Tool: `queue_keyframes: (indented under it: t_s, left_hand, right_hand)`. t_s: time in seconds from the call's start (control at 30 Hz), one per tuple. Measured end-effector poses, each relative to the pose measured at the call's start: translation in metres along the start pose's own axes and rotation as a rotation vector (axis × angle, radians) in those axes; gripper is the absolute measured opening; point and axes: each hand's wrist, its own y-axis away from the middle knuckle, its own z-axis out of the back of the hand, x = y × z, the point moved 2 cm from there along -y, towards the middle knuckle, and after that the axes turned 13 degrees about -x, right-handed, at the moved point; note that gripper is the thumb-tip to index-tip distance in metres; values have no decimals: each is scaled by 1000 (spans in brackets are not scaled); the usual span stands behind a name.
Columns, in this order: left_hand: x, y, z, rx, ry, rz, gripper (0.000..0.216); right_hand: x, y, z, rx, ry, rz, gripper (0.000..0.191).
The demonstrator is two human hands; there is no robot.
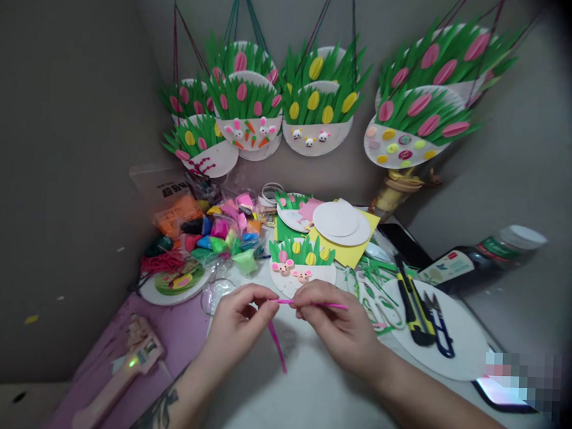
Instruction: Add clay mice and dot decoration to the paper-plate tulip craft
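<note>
1. A pink cord [287, 301] is pinched taut between the fingertips of the left hand [238, 322] and the right hand [341, 329], over the near middle of the table [308, 390].
2. One end is left dangling below.
3. It could likely be dropped if either thin pinch slackens.

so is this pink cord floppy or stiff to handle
Probably bendy rather than limp: the pink cord turns sharply downward at the left hand, yet its other end juts out straight past the right hand. It is likely very light, being so thin.
</note>
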Motion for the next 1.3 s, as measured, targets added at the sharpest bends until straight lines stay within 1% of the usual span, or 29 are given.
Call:
queue_keyframes:
  t_s: [0.1, 0.2, 0.27, 0.4, 0.47, 0.53, 0.63, 0.77, 0.8, 0.83, 0.87, 0.93, 1.0, 1.03, 1.07, 1.1, 1.13, 1.2, 1.23, 1.3]
  left_hand:
    - [1, -2, 1, -16, 46, 63, 16]
    - [4, -2, 1, -25, 102, 161, 20]
    - [6, -3, 0, -27, 129, 211, 23]
    - [12, -4, -2, -69, 154, 260, 29]
    - [16, -5, -2, -78, 222, 289, 30]
    - [21, -5, -3, -64, 322, 328, 32]
    - [24, -4, -5, -36, 430, 374, 34]
    - [20, -5, -3, -80, 543, 404, 39]
    - [19, -6, -2, -97, 573, 413, 39]
    - [17, -7, -1, -112, 601, 423, 37]
    - [15, -9, 0, -126, 629, 435, 35]
    - [14, -14, 4, -157, 681, 466, 34]
    - [17, -19, 9, -207, 726, 507, 38]
    - [19, -21, 10, -231, 747, 531, 39]
    - [21, -23, 12, -251, 769, 555, 39]
    - [23, -24, 13, -266, 792, 574, 37]
    - [24, -25, 14, -276, 814, 588, 33]
    - [27, -27, 15, -282, 855, 606, 25]
    - [27, -28, 15, -283, 871, 615, 22]
    - [29, -30, 14, -282, 907, 642, 17]
  right_hand:
    - [0, 1, 0, -42, -30, 2, 18]
    - [-2, 2, 1, -115, -75, -60, 17]
    - [-2, 2, 2, -152, -83, -75, 17]
    - [-2, 5, 4, -196, -38, 35, 19]
    - [-3, 6, 5, -237, -72, 25, 18]
    - [-7, 5, 5, -294, -166, -72, 14]
    - [-12, 2, 3, -371, -340, -270, 6]
    - [-13, -7, 3, -425, -469, -452, 16]
    - [-13, -10, 5, -407, -466, -479, 19]
    - [-13, -12, 6, -361, -440, -496, 21]
    - [-15, -15, 7, -283, -385, -505, 22]
    - [-21, -16, 6, -40, -189, -518, 25]
    - [-31, -12, 0, 255, 39, -572, 25]
    - [-37, -9, -3, 378, 141, -606, 25]
    - [-42, -5, -6, 458, 235, -627, 24]
    - [-47, -1, -10, 486, 324, -620, 21]
    - [-50, 2, -14, 471, 407, -590, 19]
    - [-52, 6, -22, 379, 529, -473, 18]
    - [-52, 8, -27, 349, 554, -408, 19]
    - [-51, 11, -38, 354, 554, -309, 17]
